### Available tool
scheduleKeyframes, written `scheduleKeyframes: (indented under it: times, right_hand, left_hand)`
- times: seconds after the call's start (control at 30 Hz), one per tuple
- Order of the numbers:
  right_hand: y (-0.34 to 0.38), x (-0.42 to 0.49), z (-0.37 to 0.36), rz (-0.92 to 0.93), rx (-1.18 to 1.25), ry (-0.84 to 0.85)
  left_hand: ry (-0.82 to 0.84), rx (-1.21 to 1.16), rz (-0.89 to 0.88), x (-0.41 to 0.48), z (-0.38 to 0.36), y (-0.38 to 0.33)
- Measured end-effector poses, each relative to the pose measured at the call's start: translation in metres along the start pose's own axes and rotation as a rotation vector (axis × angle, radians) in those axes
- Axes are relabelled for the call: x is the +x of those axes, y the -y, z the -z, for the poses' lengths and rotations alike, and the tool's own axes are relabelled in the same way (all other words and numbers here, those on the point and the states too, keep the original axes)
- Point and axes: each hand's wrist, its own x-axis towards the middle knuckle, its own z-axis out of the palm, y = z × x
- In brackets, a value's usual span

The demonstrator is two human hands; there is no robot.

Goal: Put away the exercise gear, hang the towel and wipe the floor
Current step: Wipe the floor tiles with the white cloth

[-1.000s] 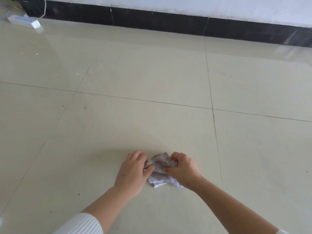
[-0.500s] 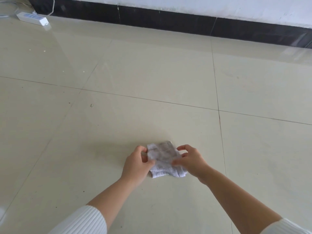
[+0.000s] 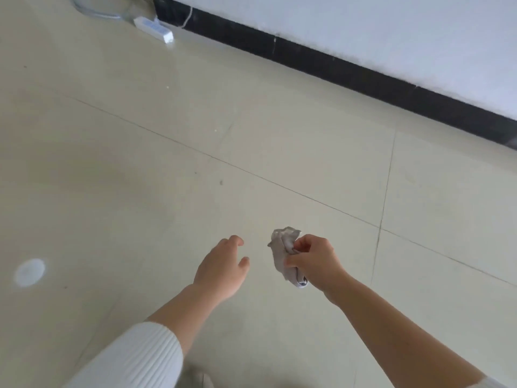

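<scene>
A small crumpled grey cloth [image 3: 282, 252] hangs above the pale tiled floor [image 3: 140, 191], bunched in my right hand [image 3: 314, 263], whose fingers and thumb curl round its right side. My left hand [image 3: 222, 268] hovers a little to the left of the cloth, apart from it, with fingers loosely spread and nothing in it. Both forearms reach in from the bottom edge, the left one in a white ribbed sleeve.
A white power strip [image 3: 153, 29] with a cord lies on the floor at the top left, near a black skirting board [image 3: 335, 67] under a white wall. A round bright spot [image 3: 29, 272] shows on the tiles at the left.
Both hands held the cloth on the floor before. Now my left hand has let go, and my right hand has lifted the bunched cloth. The view has swung and tilted.
</scene>
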Motion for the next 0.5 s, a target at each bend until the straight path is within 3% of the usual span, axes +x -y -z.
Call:
scheduleKeyframes:
  times: [0.3,0.5]
  right_hand:
    - [0.321,-0.223,-0.052,0.130,-0.137,0.269]
    - [0.507,-0.349,-0.131,0.270,-0.244,0.477]
  left_hand:
    - [-0.309,-0.071,0.179,-0.180,0.346,-0.033]
    - [-0.481,-0.022,0.289,-0.290,0.541,-0.004]
